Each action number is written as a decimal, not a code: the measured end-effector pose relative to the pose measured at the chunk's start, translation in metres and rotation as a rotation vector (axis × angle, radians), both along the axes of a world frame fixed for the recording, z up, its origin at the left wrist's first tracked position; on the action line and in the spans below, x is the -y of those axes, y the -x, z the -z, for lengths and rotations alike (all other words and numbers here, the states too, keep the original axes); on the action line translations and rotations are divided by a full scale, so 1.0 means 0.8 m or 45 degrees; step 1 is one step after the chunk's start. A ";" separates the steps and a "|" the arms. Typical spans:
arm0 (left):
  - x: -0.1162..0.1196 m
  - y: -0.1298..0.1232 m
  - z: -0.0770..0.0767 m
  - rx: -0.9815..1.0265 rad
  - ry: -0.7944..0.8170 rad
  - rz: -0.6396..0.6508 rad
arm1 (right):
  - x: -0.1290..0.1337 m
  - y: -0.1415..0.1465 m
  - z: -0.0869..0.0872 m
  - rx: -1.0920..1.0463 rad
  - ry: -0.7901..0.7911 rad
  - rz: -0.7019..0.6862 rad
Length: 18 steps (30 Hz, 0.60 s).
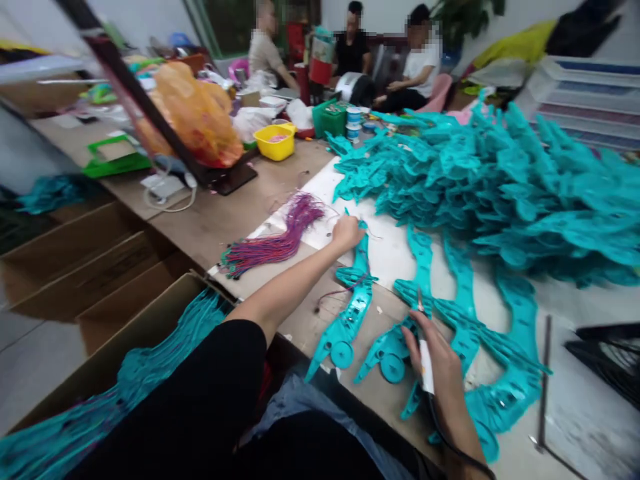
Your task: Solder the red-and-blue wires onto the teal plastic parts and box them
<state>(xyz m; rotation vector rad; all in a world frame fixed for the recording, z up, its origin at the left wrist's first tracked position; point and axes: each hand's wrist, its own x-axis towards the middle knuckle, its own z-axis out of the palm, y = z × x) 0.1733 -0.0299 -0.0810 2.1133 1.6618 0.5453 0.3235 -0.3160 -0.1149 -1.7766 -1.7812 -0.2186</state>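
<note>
My left hand (349, 232) is closed at the far end of a teal plastic part (356, 303), which lies lengthwise on the table. A thin dark wire (333, 293) trails across that part's middle. In my right hand (443, 363) is a soldering iron (426, 367) with a white handle and black cord, its tip pointing away from me over a second teal part (420, 257). More teal parts lie in a row to the right. Left of my left hand is a bundle of red and purple wires (280, 243) with small dark ends.
A big heap of teal parts (480, 173) covers the table's back right. Below, at left, a cardboard box (95, 337) holds wired teal pieces. A yellow basket (275, 140), orange bag (193, 113) and dark slanted post (145, 93) stand farther back. Several people sit beyond; a fan (615, 353) is at right.
</note>
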 end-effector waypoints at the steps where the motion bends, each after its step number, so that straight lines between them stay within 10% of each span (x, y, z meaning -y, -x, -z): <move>1: 0.000 0.011 0.000 0.022 -0.032 -0.022 | -0.002 -0.002 -0.001 0.033 -0.009 -0.007; 5: -0.013 0.089 -0.008 0.222 -0.185 -0.097 | -0.011 -0.007 -0.005 0.142 -0.028 -0.017; 13: -0.053 0.344 -0.022 0.138 0.065 -0.267 | -0.014 -0.002 -0.012 0.233 0.013 0.074; 18: -0.044 0.390 -0.004 0.046 0.363 0.003 | -0.017 0.002 -0.016 0.232 0.009 0.074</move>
